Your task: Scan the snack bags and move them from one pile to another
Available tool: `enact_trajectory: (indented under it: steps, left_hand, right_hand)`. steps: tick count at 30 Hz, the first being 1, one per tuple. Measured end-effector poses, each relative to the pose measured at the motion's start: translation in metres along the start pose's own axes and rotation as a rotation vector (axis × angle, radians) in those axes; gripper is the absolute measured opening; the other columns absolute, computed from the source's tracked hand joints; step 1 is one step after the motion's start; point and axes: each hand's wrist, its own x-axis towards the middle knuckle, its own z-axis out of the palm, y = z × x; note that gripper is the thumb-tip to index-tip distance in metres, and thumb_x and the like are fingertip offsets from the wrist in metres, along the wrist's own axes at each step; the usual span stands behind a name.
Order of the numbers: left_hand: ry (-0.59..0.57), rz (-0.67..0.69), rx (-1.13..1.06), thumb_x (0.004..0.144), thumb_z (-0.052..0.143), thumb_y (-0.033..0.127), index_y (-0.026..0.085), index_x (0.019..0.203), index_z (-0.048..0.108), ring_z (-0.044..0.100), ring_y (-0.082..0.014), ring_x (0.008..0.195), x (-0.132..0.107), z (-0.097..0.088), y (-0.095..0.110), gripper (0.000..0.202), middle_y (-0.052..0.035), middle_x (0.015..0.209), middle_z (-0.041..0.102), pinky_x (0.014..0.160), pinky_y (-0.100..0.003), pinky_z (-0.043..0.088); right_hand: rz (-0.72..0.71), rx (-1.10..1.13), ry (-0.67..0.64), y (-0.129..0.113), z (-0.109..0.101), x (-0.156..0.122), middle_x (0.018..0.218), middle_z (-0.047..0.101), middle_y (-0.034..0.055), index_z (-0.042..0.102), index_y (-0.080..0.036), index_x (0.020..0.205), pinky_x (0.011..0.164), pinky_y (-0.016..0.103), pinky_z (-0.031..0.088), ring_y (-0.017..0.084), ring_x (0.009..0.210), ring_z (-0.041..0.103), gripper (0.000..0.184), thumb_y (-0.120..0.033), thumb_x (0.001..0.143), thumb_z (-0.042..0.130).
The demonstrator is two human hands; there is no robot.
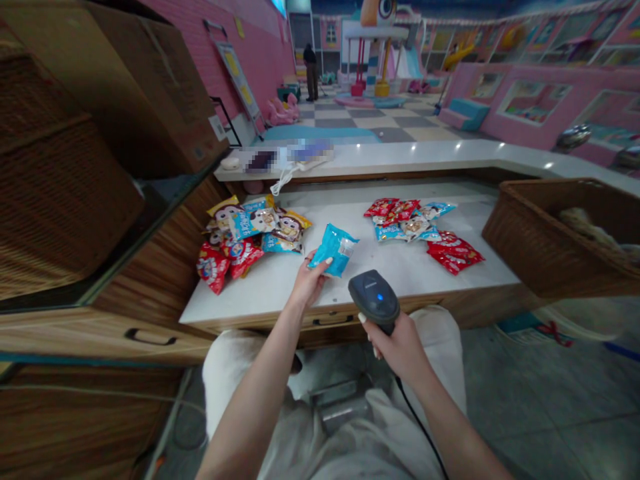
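Observation:
My left hand (307,280) is closed on a light blue snack packet (334,249), holding it up over the white counter (400,267). My right hand (395,343) grips the handle of a dark barcode scanner (374,297) with a blue light lit on top; its head points toward the packet, just right of and below it. A cable runs down from the scanner past my wrist.
A pile of red, blue and yellow snack packets (250,240) lies at the counter's left, another pile (425,230) at the right. A wicker basket (545,240) stands at the right edge. Cardboard boxes (140,87) and a drawer handle (149,337) are on the left. A person (311,70) stands far off.

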Motion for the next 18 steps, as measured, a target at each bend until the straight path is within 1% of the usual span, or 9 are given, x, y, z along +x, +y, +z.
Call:
enact_trajectory:
  steps: [5,11,15,18]
  left_hand:
    - [-0.011,-0.022,0.012,0.063,0.102,0.029,0.022,0.115,0.066,0.073,-0.0121,0.076,-0.0022,0.0014,0.0034,0.064,0.0015,0.099,0.079,0.070,-0.022,0.060]
    - [-0.043,-0.024,0.004,0.064,0.100,0.027,0.022,0.113,0.064,0.073,-0.0124,0.075,-0.0015,-0.0003,0.0014,0.061,0.0012,0.098,0.079,0.069,-0.023,0.061]
    - [-0.053,-0.009,0.003,0.063,0.101,0.028,0.021,0.112,0.064,0.072,-0.0126,0.072,-0.0014,-0.0018,0.0003,0.062,0.0008,0.098,0.079,0.064,-0.022,0.060]
    - [-0.041,-0.022,0.010,0.062,0.101,0.028,0.021,0.111,0.064,0.072,-0.0124,0.072,-0.0021,-0.0004,0.0024,0.062,0.0008,0.098,0.078,0.065,-0.022,0.060]
  right_hand:
    - [0.008,0.007,0.020,0.0008,-0.0014,0.0028,0.045,0.060,-0.0001,0.061,-0.026,0.069,0.042,0.027,0.046,0.023,0.042,0.065,0.031,-0.050,0.086,0.072]
    - [0.002,-0.008,0.020,0.0059,-0.0044,0.0029,0.049,0.065,0.0016,0.063,-0.025,0.069,0.043,0.027,0.047,0.021,0.041,0.065,0.031,-0.047,0.089,0.071]
    - [-0.008,-0.029,0.011,0.0067,-0.0062,0.0020,0.048,0.063,0.0006,0.062,-0.025,0.067,0.043,0.026,0.048,0.020,0.040,0.063,0.034,-0.048,0.091,0.070]
    - [-0.003,-0.029,0.021,0.0074,-0.0065,0.0014,0.047,0.063,0.0006,0.061,-0.026,0.067,0.042,0.026,0.048,0.020,0.039,0.063,0.034,-0.048,0.091,0.070]
